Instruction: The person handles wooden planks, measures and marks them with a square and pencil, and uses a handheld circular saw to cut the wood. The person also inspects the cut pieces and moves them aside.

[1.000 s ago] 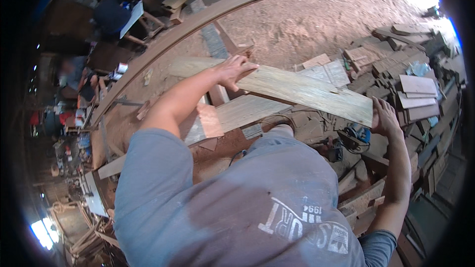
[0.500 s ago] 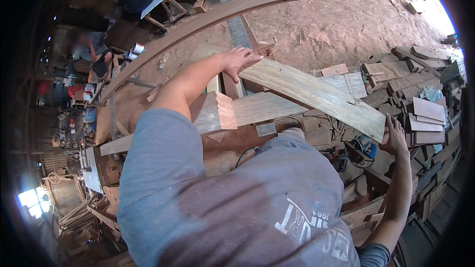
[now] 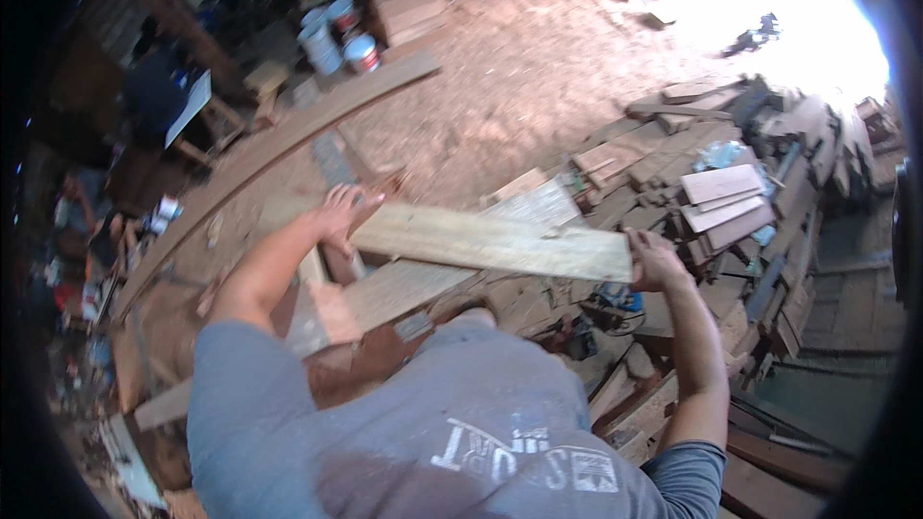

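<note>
A pale wooden board with a weathered, streaky face is held across the front of my body. My left hand grips its left end, thumb below and fingers over the top. At the other end, my right hand wraps round the board's short edge. Beneath it a greyish plank runs at a slant, partly covered by the board. A square-cut wood block sits by the plank's lower left end, below my left forearm.
A long wooden beam stretches across the left side. Scrap timber piles up on the right, with a blue power tool near my right wrist. Paint buckets stand at the back left. Sawdust covers the floor. A blurred person is at far left.
My view has turned to the right. The board has swung from a steep slant to nearly level, its right end coming up with my right hand. Both hands stay at its ends.
</note>
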A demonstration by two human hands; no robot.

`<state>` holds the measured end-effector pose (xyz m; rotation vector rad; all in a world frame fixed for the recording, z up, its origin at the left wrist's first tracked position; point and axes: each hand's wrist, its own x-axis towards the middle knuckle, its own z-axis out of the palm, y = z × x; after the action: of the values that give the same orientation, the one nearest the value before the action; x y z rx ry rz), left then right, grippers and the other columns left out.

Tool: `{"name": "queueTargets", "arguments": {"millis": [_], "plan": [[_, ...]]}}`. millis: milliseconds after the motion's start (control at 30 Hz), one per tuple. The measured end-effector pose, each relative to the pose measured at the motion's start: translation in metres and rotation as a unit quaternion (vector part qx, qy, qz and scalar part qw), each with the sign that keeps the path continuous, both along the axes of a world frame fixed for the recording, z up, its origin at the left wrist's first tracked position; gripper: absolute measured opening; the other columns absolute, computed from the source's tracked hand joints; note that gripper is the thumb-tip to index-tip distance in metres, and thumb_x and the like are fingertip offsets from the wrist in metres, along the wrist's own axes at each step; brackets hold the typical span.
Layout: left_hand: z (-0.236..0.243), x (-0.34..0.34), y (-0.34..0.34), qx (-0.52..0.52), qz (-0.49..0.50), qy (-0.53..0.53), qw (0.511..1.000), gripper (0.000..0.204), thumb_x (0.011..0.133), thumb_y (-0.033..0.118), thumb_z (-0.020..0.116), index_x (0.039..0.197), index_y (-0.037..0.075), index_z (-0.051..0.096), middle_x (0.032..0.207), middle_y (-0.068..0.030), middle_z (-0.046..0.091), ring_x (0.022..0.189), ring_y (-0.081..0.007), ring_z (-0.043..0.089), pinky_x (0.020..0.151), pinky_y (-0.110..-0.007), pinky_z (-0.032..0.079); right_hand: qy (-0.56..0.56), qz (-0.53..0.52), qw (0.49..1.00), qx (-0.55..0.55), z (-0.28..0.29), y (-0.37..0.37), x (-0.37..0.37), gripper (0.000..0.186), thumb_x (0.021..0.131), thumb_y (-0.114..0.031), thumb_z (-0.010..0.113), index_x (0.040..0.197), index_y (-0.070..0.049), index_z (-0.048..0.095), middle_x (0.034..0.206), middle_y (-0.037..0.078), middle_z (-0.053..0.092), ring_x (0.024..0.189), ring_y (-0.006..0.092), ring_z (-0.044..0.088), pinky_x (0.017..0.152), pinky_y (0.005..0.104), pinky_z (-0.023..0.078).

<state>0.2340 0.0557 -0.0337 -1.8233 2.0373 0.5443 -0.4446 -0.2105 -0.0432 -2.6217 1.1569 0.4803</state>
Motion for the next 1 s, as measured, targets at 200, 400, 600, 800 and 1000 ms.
{"name": "queueTargets", "arguments": {"millis": [200, 400, 600, 800, 1000], "plan": [[0.047, -0.119, -0.053, -0.188, -0.109, 0.264, 0.94, 0.081, 0.075, 0.05, 0.096, 0.14, 0.013, 0.066, 0.124, -0.0162, 0.07, 0.116, -0.0345, 0.067, 0.105, -0.05, 0.052, 0.018, 0.022, 1.0, -0.007, 0.024, 0.01, 0.013, 0.12, 0.065, -0.027, 0.085, 0.17, -0.011, 0.028, 0.159, 0.019, 0.047, 0.152, 0.037, 0.044, 0.124, 0.0508, 0.039], [0.14, -0.301, -0.058, -0.104, -0.22, 0.584, 0.774, 0.013, 0.095, 0.017, 0.084, 0.101, 0.005, 0.083, 0.091, -0.0093, 0.077, 0.092, -0.0249, 0.074, 0.088, -0.041, 0.058, 0.014, -0.002, 1.0, -0.024, -0.003, 0.01, -0.002, 0.127, 0.066, -0.033, 0.086, 0.173, -0.012, 0.023, 0.165, 0.016, 0.04, 0.155, 0.0359, 0.039, 0.126, 0.0521, 0.039], [0.273, -0.403, -0.032, 0.02, -0.282, 0.865, 0.414, 0.017, 0.101, 0.016, 0.078, 0.105, 0.001, 0.083, 0.096, -0.0138, 0.077, 0.093, -0.0274, 0.072, 0.102, -0.05, 0.053, 0.001, -0.015, 1.0, -0.014, 0.002, 0.017, 0.002, 0.116, 0.073, -0.029, 0.081, 0.172, -0.012, 0.025, 0.167, 0.018, 0.039, 0.158, 0.0365, 0.035, 0.126, 0.0561, 0.039], [0.317, -0.439, -0.015, 0.047, -0.367, 0.867, 0.333, 0.055, 0.095, 0.053, 0.077, 0.107, 0.0, 0.08, 0.098, -0.0072, 0.073, 0.09, -0.0168, 0.07, 0.099, -0.026, 0.035, 0.0, -0.032, 0.999, -0.008, 0.002, 0.022, 0.007, 0.127, 0.068, -0.029, 0.09, 0.173, -0.014, 0.021, 0.17, 0.017, 0.036, 0.161, 0.0356, 0.031, 0.127, 0.0557, 0.038], [0.318, -0.461, 0.001, 0.24, -0.3, 0.884, 0.266, 0.062, 0.093, 0.055, 0.08, 0.106, -0.005, 0.076, 0.097, -0.0085, 0.073, 0.092, -0.0157, 0.069, 0.089, -0.023, 0.043, 0.004, -0.024, 0.999, -0.022, -0.011, 0.018, 0.003, 0.139, 0.064, -0.035, 0.097, 0.174, -0.013, 0.015, 0.169, 0.02, 0.034, 0.16, 0.0397, 0.03, 0.126, 0.0545, 0.039]]}}
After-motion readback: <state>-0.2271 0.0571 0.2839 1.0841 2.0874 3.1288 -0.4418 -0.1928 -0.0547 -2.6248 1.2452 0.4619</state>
